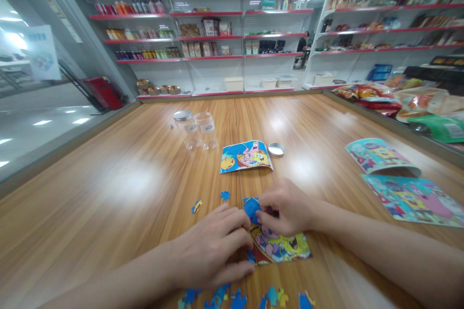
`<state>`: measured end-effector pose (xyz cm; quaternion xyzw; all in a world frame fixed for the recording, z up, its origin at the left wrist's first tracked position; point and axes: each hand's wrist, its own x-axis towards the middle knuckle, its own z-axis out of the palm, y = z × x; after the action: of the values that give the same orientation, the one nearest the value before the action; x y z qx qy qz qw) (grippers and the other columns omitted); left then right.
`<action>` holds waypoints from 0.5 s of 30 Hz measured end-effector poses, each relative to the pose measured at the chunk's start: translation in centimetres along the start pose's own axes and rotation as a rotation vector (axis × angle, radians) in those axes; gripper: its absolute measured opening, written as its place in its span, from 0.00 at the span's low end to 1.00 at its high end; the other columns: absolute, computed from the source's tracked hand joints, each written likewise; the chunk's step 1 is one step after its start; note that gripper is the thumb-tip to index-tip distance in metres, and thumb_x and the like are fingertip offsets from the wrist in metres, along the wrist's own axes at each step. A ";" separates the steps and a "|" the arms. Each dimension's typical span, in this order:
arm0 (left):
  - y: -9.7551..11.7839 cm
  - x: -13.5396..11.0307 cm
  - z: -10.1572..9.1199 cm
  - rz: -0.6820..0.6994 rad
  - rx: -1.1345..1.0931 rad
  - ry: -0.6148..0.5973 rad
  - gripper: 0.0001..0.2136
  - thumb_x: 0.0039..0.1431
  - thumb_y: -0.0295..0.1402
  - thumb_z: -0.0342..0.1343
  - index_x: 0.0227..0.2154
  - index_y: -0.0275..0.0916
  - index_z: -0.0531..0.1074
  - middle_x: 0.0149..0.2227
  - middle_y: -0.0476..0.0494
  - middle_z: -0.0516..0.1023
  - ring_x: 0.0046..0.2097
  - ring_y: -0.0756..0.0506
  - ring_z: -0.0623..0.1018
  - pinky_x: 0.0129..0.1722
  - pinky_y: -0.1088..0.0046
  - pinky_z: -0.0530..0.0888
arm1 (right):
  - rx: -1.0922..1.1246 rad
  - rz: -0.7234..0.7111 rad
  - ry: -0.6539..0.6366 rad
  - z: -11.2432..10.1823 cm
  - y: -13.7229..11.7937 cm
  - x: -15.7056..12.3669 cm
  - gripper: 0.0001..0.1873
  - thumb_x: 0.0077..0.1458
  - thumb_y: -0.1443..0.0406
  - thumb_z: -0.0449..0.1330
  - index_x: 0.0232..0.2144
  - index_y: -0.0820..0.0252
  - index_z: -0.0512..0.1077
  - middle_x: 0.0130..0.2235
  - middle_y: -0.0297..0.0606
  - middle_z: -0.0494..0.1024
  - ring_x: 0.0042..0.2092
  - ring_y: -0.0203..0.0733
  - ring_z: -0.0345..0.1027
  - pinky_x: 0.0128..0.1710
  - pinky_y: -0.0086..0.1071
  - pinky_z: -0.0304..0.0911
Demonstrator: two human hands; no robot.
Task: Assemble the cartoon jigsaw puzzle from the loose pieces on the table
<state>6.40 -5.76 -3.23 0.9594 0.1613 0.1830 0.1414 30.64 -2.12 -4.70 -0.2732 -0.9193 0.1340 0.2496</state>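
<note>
A partly joined jigsaw puzzle [281,246] with yellow and pink cartoon figures lies on the wooden table. At its upper edge, my right hand [286,207] is closed in a pinch over a blue puzzle piece [251,206], and the fingertips are partly hidden. My left hand [217,241] rests flat along the left side, fingers apart and touching the border. Loose near it are a blue piece [225,195] and a yellow-and-blue piece [196,206]. Several more blue pieces [238,299] lie at the near edge of view. Behind the puzzle stands a curled picture card [246,157].
Two clear plastic jars stand farther back: a lidded jar [187,130] and an uncovered jar [206,130]. A silver lid [276,149] lies beside the card. Two cartoon sheets [416,198] are at right, with snack bags [416,104] past the table edge. Shelves [206,36] rise behind.
</note>
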 end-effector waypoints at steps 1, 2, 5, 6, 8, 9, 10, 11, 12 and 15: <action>0.0 0.0 0.1 0.004 0.002 -0.001 0.08 0.64 0.36 0.57 0.41 0.37 0.70 0.40 0.40 0.73 0.40 0.44 0.72 0.42 0.64 0.71 | -0.004 0.002 -0.008 0.0 0.0 0.0 0.11 0.50 0.66 0.59 0.18 0.59 0.65 0.18 0.28 0.66 0.20 0.30 0.55 0.22 0.28 0.48; 0.0 0.0 0.1 0.010 0.004 0.000 0.09 0.64 0.36 0.57 0.42 0.37 0.71 0.41 0.40 0.73 0.41 0.43 0.72 0.42 0.64 0.71 | -0.008 0.004 -0.016 0.0 0.1 0.1 0.12 0.50 0.66 0.58 0.18 0.59 0.65 0.18 0.28 0.67 0.20 0.30 0.55 0.22 0.28 0.48; -0.2 0.0 0.3 0.030 0.007 0.003 0.08 0.65 0.36 0.56 0.43 0.38 0.72 0.40 0.40 0.73 0.40 0.44 0.72 0.40 0.65 0.71 | -0.014 0.010 -0.045 0.0 0.1 0.1 0.12 0.51 0.66 0.58 0.18 0.59 0.65 0.18 0.29 0.68 0.21 0.31 0.56 0.22 0.28 0.48; -0.2 0.0 0.4 0.037 0.008 0.009 0.08 0.65 0.36 0.56 0.43 0.38 0.73 0.40 0.40 0.72 0.40 0.44 0.72 0.40 0.65 0.71 | -0.013 0.011 -0.052 0.0 0.1 0.1 0.12 0.51 0.66 0.58 0.18 0.59 0.66 0.18 0.29 0.68 0.21 0.31 0.56 0.22 0.28 0.49; -0.4 0.0 0.4 0.054 0.010 0.023 0.08 0.66 0.36 0.56 0.43 0.39 0.73 0.39 0.41 0.72 0.39 0.44 0.71 0.39 0.66 0.70 | -0.006 0.011 -0.056 0.0 0.2 0.1 0.11 0.51 0.66 0.57 0.18 0.59 0.66 0.18 0.29 0.67 0.21 0.31 0.56 0.22 0.28 0.49; -0.5 -0.1 0.4 0.068 0.009 0.029 0.09 0.66 0.37 0.56 0.44 0.39 0.73 0.39 0.41 0.73 0.39 0.44 0.71 0.38 0.65 0.70 | -0.002 0.010 -0.055 0.0 0.2 0.1 0.12 0.51 0.66 0.57 0.18 0.59 0.66 0.18 0.29 0.67 0.21 0.31 0.56 0.22 0.28 0.49; -0.6 -0.1 0.3 0.082 0.009 0.036 0.10 0.66 0.38 0.57 0.45 0.39 0.73 0.38 0.41 0.73 0.39 0.44 0.71 0.38 0.65 0.70 | 0.004 0.009 -0.052 0.1 0.3 0.0 0.12 0.51 0.66 0.57 0.18 0.59 0.65 0.18 0.28 0.66 0.21 0.31 0.55 0.22 0.28 0.48; -0.6 -0.1 0.2 0.093 0.005 0.043 0.12 0.65 0.40 0.58 0.47 0.39 0.72 0.38 0.40 0.73 0.39 0.44 0.71 0.38 0.64 0.70 | 0.010 0.008 -0.048 0.1 0.4 0.0 0.12 0.51 0.66 0.57 0.18 0.59 0.65 0.18 0.28 0.66 0.21 0.30 0.55 0.22 0.28 0.48; -0.6 -0.2 0.1 0.103 -0.002 0.054 0.14 0.65 0.40 0.58 0.48 0.38 0.71 0.38 0.40 0.73 0.38 0.43 0.71 0.38 0.64 0.70 | 0.018 0.006 -0.042 0.2 0.4 -0.1 0.12 0.51 0.66 0.57 0.17 0.59 0.64 0.18 0.28 0.66 0.21 0.30 0.55 0.22 0.28 0.47; -0.6 -0.2 -0.3 0.105 -0.030 0.070 0.11 0.63 0.31 0.55 0.48 0.38 0.71 0.37 0.40 0.73 0.37 0.43 0.71 0.37 0.62 0.69 | 0.048 0.001 -0.012 0.3 0.5 -0.2 0.13 0.50 0.67 0.58 0.17 0.59 0.61 0.18 0.27 0.64 0.21 0.30 0.53 0.22 0.28 0.46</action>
<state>5.96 -5.25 -3.20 0.9574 0.1129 0.2260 0.1401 30.84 -1.84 -5.27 -0.2668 -0.9172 0.1576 0.2505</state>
